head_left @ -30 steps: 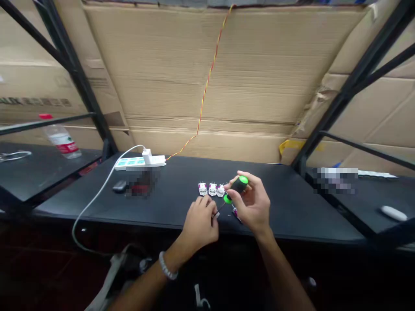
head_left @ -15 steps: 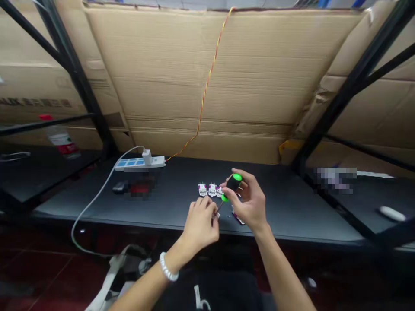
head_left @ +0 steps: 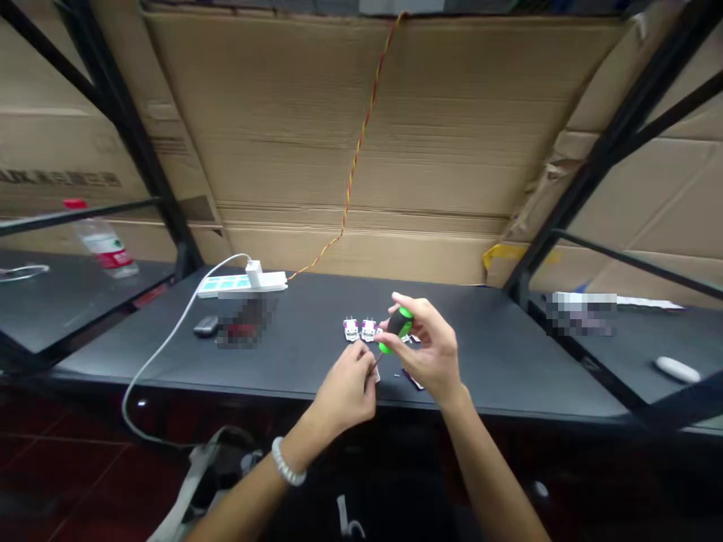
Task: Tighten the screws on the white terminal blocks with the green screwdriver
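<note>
My right hand [head_left: 429, 346] grips the black and green handle of a screwdriver [head_left: 400, 322], its shaft slanting down and left. The tip reaches the fingers of my left hand [head_left: 347, 384], which are closed around a small white part [head_left: 377, 373] that is mostly hidden. Just beyond my hands, small white and purple units [head_left: 351, 330] stand in a row, some of them covered by my right hand. Close to my right wrist lies a dark, flat piece with a pale edge [head_left: 414, 379].
A white power strip [head_left: 226, 284] with a plugged-in charger [head_left: 254, 272] sits at the back left; its cable loops over the table's front edge. A dark small object [head_left: 206, 327] lies nearby. Black metal frame posts [head_left: 599, 165] flank the table [head_left: 508, 361], with cardboard behind.
The screwdriver handle has turned and tilted a little in my right hand, whose fingers have shifted around it. My left hand stays nearly in place. The view is slightly shifted and darker on top.
</note>
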`<state>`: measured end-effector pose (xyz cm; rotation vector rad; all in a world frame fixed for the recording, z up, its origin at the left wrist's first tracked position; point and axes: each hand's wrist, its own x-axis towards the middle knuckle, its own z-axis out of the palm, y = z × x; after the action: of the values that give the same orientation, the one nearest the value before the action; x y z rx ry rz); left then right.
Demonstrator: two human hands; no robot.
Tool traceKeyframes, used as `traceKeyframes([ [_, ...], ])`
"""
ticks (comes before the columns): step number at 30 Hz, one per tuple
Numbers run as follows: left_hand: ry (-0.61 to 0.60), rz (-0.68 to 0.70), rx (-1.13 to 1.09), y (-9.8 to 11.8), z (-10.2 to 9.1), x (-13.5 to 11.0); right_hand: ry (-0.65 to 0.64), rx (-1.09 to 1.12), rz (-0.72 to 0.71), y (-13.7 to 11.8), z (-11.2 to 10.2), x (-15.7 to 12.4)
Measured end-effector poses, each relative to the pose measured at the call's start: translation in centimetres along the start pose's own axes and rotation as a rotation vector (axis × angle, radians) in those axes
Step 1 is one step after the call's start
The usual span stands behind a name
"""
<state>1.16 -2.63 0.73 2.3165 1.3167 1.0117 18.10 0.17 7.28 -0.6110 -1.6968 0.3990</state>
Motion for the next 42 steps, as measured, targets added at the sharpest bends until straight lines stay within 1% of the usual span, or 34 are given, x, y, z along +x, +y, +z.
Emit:
traceKeyframes([
  [3,-0.046,-0.010,-0.086,-0.1,-0.6,0.3,-0.049,0.012,0.002,-0.5,-0.3,0.2],
  [6,-0.055,-0.017,-0.126,-0.1,-1.3,0.3,-0.080,0.024,0.026,-0.9,-0.5,0.5],
  [8,-0.039,-0.029,-0.110,0.0,-1.7,0.2,-0.074,0.009,0.039,-1.1,-0.5,0.6],
  [11,-0.027,-0.067,-0.019,0.0,-2.0,-0.1,-0.070,-0.013,0.038,-1.1,-0.5,0.7],
  [14,-0.033,-0.103,0.060,0.0,-2.0,-0.4,-0.070,-0.028,0.016,-1.0,-0.4,0.7],
  [16,-0.034,-0.115,0.069,-0.1,-1.9,-0.4,-0.074,-0.036,0.011,-1.0,-0.4,0.8],
  [21,-0.049,-0.118,0.048,-0.2,-1.8,-0.3,-0.082,-0.048,0.010,-1.3,-0.3,0.9],
  [26,-0.033,-0.144,-0.014,-0.3,-1.9,-0.2,-0.079,-0.055,-0.003,-1.6,-0.4,1.1],
  [32,-0.043,-0.142,-0.073,-0.3,-2.1,0.1,-0.061,-0.076,-0.022,-1.8,-0.5,1.3],
  [36,-0.052,-0.117,-0.101,-0.5,-1.9,0.1,-0.034,-0.083,-0.072,-1.6,-0.4,1.3],
  [40,-0.077,-0.091,-0.093,-0.6,-1.8,0.1,-0.016,-0.135,-0.110,-1.7,-0.4,1.2],
  [42,-0.104,-0.076,-0.082,-0.6,-1.9,0.2,-0.034,-0.143,-0.110,-2.0,-0.6,1.2],
])
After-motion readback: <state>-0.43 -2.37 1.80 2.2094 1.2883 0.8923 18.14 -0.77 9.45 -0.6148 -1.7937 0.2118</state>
